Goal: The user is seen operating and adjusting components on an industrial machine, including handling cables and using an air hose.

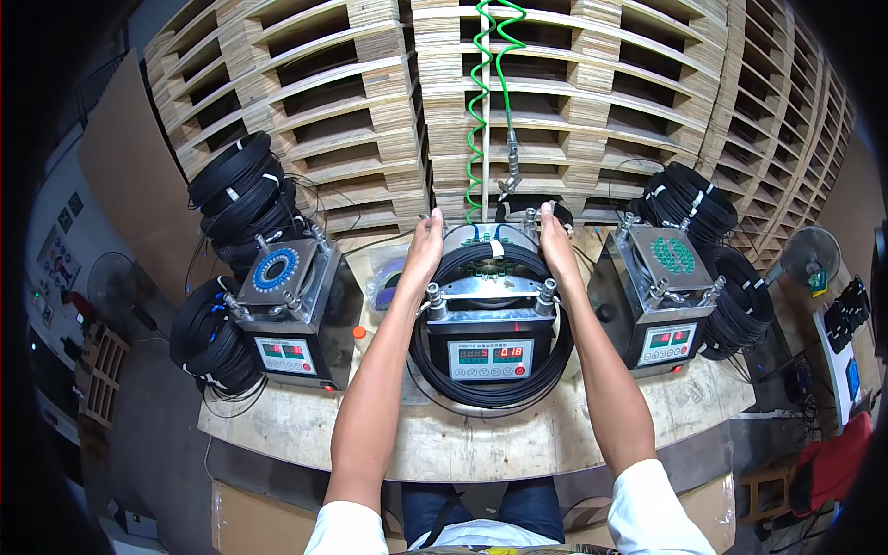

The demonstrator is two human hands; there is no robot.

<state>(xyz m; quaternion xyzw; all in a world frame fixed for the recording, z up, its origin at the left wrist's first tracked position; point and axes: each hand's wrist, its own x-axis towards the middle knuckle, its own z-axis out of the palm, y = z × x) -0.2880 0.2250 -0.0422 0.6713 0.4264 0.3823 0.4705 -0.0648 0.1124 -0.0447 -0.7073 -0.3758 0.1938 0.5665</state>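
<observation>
This looks like an industrial workshop or small factory floor. Tall stacks of pale slatted wooden pallets (392, 79) wall in the rear, and a coiled green hose (506, 97) with a silver metal nozzle (513, 159) hangs before them. On the pale plywood tabletop (444, 449), three boxy black-and-silver machines (490, 359) with lit digital displays stand among coils of black cable (486, 398).

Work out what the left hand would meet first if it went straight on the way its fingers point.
Likely the stacked wooden pallets ahead of the left hand, though depth there is unclear.
</observation>
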